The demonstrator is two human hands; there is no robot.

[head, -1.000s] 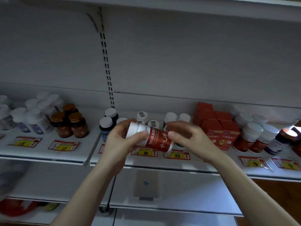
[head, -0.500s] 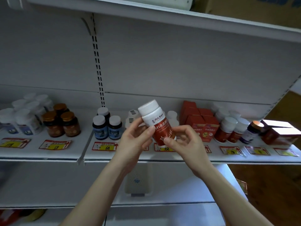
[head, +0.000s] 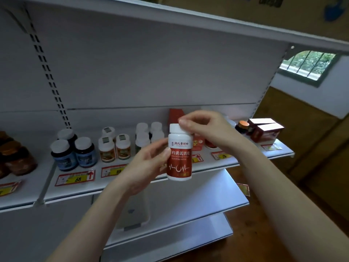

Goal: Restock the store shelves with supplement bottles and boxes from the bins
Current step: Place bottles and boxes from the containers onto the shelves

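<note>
The left hand is gripping the red-labelled supplement bottle round its body, thumb on the label's left edge. The right hand is pinching the white cap from above with curled fingertips. The bottle is standing upright, its long axis running twelve to six, in the air in front of the stocked shelf and apparently not touching it. Both hands are on it, and the left seems to be carrying the weight.

From the bottle, the red boxes are sitting at twelve o'clock, directly behind, and the white-capped bottles at ten o'clock. The likeliest landing room is lying at about two o'clock, behind the right wrist, though that hand is hiding how much bare shelf is there. The bottle's base is overlapping the shelf's front lip in this view, so going forward is probably calling for a small lift over the lip and the price tags. The shelf above is leaving ample headroom.
</note>
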